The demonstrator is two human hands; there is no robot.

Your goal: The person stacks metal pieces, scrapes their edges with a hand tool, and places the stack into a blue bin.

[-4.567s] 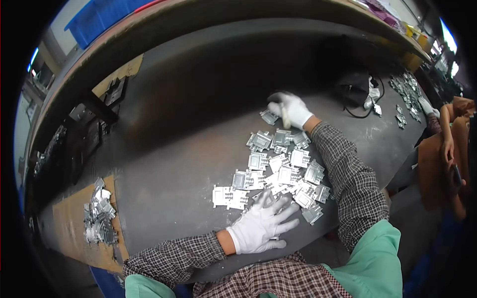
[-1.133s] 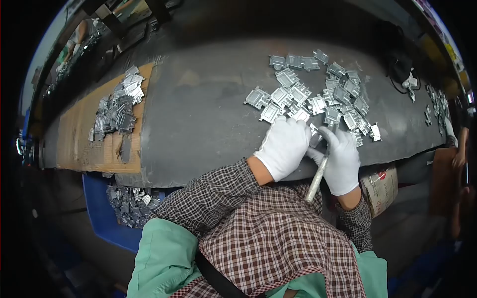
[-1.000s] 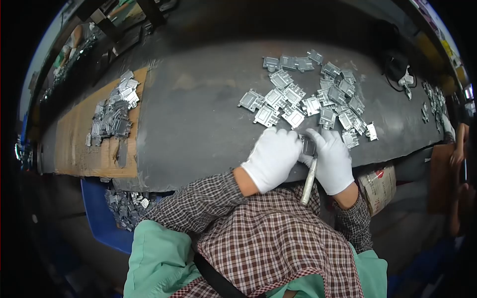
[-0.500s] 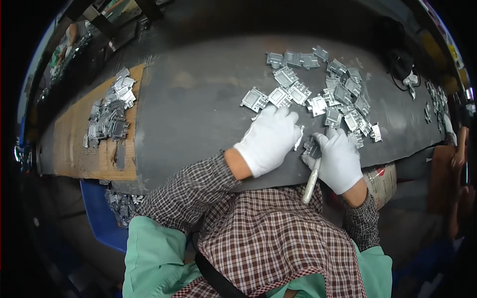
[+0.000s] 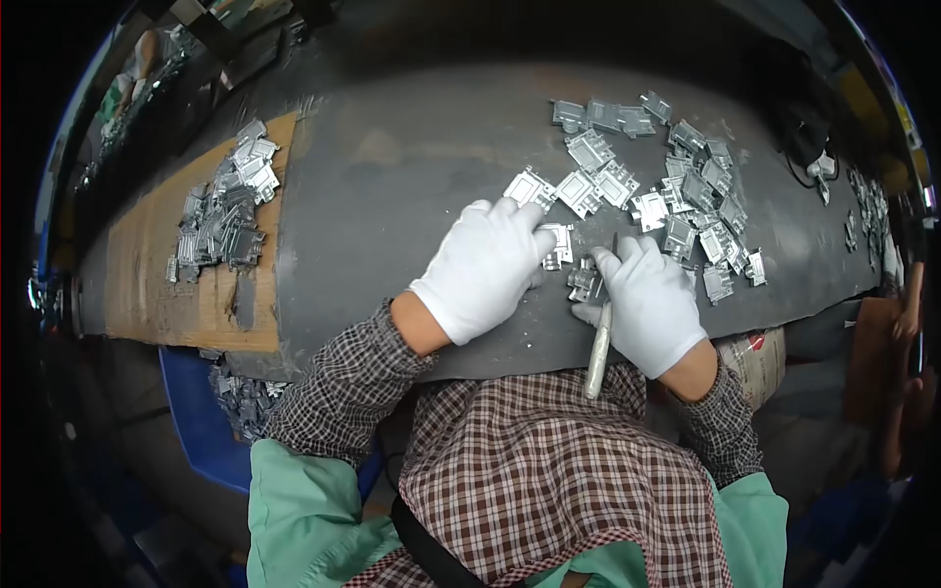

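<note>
My left hand (image 5: 482, 272), in a white glove, pinches a silvery cast metal plate (image 5: 557, 245) at its left edge with curled fingers. Its frame-like face shows. Fingers of my white-gloved right hand (image 5: 649, 306) wrap around a slim tool with a pale handle (image 5: 597, 358), which points down toward my lap. A thin dark tip stands out above that hand. At the right thumb and fingertips is another metal piece (image 5: 584, 282), partly covered by the glove. Just beyond both hands lie several similar plates (image 5: 578, 193) on the dark tabletop.
A heap of metal plates (image 5: 221, 220) rests on a cardboard sheet (image 5: 137, 265) at the left. Below the table edge, a blue bin (image 5: 194, 426) holds more pieces. Further plates (image 5: 702, 201) are bunched at the right. A dark cord (image 5: 799, 174) lies at the far right.
My left hand has drawn left, and its plate has turned from edge-on to face-up. My right hand has shifted slightly left with the tool. The whole view has moved a little.
</note>
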